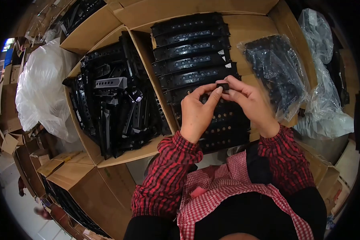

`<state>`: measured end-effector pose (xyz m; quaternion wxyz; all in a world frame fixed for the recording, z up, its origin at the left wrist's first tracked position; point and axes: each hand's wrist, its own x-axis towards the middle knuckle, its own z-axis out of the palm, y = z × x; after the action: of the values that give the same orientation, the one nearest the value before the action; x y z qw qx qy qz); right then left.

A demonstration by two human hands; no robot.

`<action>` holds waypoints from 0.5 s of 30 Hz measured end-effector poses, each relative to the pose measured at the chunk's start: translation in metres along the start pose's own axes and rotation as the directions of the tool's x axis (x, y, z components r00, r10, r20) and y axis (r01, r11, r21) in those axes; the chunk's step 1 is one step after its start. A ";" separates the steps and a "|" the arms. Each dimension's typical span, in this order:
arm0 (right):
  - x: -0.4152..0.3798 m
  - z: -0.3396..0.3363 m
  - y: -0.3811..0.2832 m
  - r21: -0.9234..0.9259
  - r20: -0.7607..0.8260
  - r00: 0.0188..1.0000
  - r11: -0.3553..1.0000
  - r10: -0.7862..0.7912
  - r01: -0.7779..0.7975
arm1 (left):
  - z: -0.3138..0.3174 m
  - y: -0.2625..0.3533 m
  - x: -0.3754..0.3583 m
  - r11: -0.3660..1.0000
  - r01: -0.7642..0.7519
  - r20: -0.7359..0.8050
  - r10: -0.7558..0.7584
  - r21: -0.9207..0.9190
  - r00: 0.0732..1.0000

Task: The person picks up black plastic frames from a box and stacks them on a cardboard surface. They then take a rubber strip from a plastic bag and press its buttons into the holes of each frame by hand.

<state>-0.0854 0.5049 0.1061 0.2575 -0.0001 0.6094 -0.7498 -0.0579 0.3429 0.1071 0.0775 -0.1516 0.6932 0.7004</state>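
A: Grip?
B: Left hand [195, 112] and right hand [255, 105] pinch nearly closed, thumbs against fingers, on a small black part [223, 86], above the perforated black strips [192, 63]. Both sets of fingertips probably steady so small a piece.
A: Layout?
B: Strips lie side by side, presumably for easy reach; loose black parts [110, 83] lie jumbled, left of the cardboard divider [147, 66].
A: Counts?
B: Held part, one. Strips, five clear above the hands; lower ones partly hidden. Clear bag [274, 72] right of them, one. Loose parts: too tangled to count.
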 end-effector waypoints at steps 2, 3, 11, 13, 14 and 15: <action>-0.001 -0.003 0.014 -0.079 0.155 0.981 0.988 -0.116 0.129 | 0.000 0.000 0.000 0.988 0.037 -0.066 -0.028 0.147 0.997; -0.004 0.000 0.016 -0.078 0.154 0.981 0.989 -0.115 0.128 | 0.000 -0.005 0.001 0.988 0.038 -0.065 -0.029 0.147 0.997; -0.015 0.008 0.006 -0.224 0.306 0.940 0.948 -0.153 0.227 | -0.010 -0.014 -0.001 0.969 -0.081 -0.091 0.104 0.232 0.990; -0.006 -0.003 0.003 -0.393 0.225 0.951 0.874 -0.210 0.286 | -0.018 0.005 0.000 0.992 0.038 -0.018 -0.036 0.122 0.999; 0.001 -0.010 0.006 -0.487 0.148 0.947 0.813 -0.284 0.319 | -0.022 0.014 0.000 0.986 0.167 0.069 -0.168 0.019 0.983; 0.006 -0.013 -0.007 -0.581 0.108 0.951 0.758 -0.291 0.298 | -0.026 0.018 0.000 0.981 0.188 0.119 -0.183 -0.037 0.976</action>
<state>-0.0974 0.5154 0.1075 0.1272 -0.1800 0.8029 -0.5539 -0.0607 0.3170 0.1240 0.1787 -0.1768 0.6533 0.7141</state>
